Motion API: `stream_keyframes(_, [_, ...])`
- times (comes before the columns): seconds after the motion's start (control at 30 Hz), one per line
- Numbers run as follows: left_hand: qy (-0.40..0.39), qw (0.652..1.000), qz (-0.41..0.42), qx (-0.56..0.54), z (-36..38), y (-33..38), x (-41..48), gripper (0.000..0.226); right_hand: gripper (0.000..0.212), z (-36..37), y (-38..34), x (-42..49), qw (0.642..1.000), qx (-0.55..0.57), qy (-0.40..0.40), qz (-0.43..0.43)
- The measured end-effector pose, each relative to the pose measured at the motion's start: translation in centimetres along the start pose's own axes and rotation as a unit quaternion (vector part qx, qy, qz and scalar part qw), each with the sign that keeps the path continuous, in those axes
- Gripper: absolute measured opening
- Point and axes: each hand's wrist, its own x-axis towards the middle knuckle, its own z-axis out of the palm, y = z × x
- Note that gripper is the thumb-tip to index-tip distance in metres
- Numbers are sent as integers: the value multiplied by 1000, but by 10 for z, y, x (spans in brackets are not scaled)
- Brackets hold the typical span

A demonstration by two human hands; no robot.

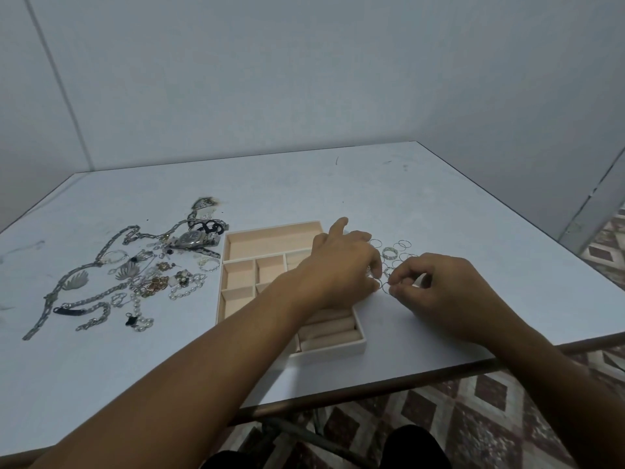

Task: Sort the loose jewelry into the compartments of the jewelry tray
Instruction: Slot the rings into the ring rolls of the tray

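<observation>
The right grip (436, 292) pinches a thin ring (385, 286) at its fingertips, low over the desk (338, 184). The left grip (341, 265) reaches across the tray (270, 227) and curls its fingers down beside that ring; I cannot tell whether it holds anything. More rings (394, 252) lie just beyond both grips. Best to lift one ring clear with a firm pinch. Then carry it left and nearer, to the padded rolls (331, 330) beneath the left forearm, and press it into a slot.
</observation>
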Motion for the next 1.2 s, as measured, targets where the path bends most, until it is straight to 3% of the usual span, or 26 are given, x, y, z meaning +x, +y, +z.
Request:
stream_keyframes(0.37, [-7,1000,12,-1,1,2,3,11,9,4,2,3,1000,-7,5,8])
stream_keyframes(0.53, [-12,1000,7,17,-1,1,7,22,9,5,0,4,1000,-7,2,15])
stream_keyframes(0.93, [-21,999,10,35,-2,4,7,12,5,5,1,6,1000,-3,-1,22])
stream_keyframes(1.2, [-32,998,-1,61,-3,3,10,26,9,4,3,7,1000,9,-12,21])
